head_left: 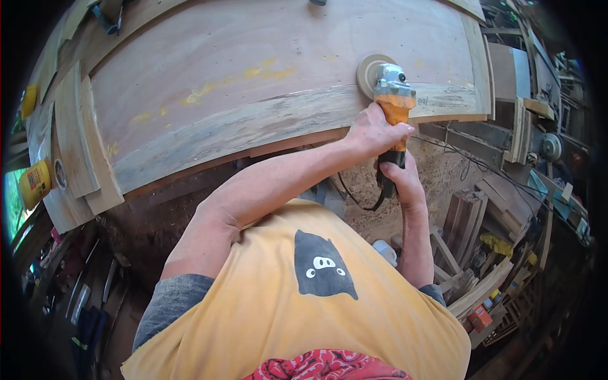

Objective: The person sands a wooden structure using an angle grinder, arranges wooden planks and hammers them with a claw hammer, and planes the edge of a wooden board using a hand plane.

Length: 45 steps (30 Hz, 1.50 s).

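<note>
An orange angle grinder point(395, 109) with a silver head is in both my hands. Its round, tan sanding disc point(367, 71) lies against the wooden panel point(304, 57), near the panel's right part. My left hand point(375, 134) is wrapped round the orange body, just behind the head. Farther back, my right hand point(405, 178) grips the black rear handle, below the left. Yellow smears point(196, 94) mark the panel's pale surface, and a streaky, rougher strip point(253, 131) runs along its near edge.
A black cord point(362, 206) hangs from the grinder's handle. Loose boards point(75, 136) and a yellow tub point(35, 183) are at the left. Stacked wood offcuts point(463, 220) and a red box point(479, 318) lie at the right, with sawdust on the floor point(373, 221).
</note>
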Each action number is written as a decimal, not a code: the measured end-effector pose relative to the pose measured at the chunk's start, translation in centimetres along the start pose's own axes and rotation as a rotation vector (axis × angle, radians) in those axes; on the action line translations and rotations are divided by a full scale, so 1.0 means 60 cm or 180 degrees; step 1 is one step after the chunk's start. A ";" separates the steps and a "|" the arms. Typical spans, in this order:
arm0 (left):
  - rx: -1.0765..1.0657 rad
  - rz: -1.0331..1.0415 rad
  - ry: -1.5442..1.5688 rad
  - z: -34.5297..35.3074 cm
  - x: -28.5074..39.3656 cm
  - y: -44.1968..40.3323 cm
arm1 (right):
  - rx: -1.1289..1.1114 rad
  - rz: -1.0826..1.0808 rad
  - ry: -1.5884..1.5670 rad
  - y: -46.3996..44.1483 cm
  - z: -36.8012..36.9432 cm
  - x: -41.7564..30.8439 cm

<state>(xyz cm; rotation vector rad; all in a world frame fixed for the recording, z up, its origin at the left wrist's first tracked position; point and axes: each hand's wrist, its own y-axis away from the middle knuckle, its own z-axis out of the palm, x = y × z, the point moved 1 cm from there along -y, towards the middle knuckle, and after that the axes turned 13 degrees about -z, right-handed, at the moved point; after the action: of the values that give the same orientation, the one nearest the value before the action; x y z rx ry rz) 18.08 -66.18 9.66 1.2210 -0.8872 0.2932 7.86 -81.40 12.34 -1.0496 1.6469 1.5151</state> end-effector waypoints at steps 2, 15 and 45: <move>0.0074 -0.0006 0.0193 -0.021 -0.036 0.037 | -0.0257 -0.0004 0.0134 0.016 0.028 0.004; 0.0631 -0.0044 0.1816 -0.267 -0.244 0.251 | -0.1895 0.0021 0.0452 0.005 0.344 -0.024; 0.1268 0.0176 0.2692 -0.573 -0.365 0.411 | -0.2732 -0.0524 0.0991 -0.018 0.726 -0.079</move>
<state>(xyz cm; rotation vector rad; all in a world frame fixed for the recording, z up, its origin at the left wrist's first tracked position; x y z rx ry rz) 3.18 -20.96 8.39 1.2629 -0.1212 0.9807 8.79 -37.61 11.03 -1.8897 1.0196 2.0701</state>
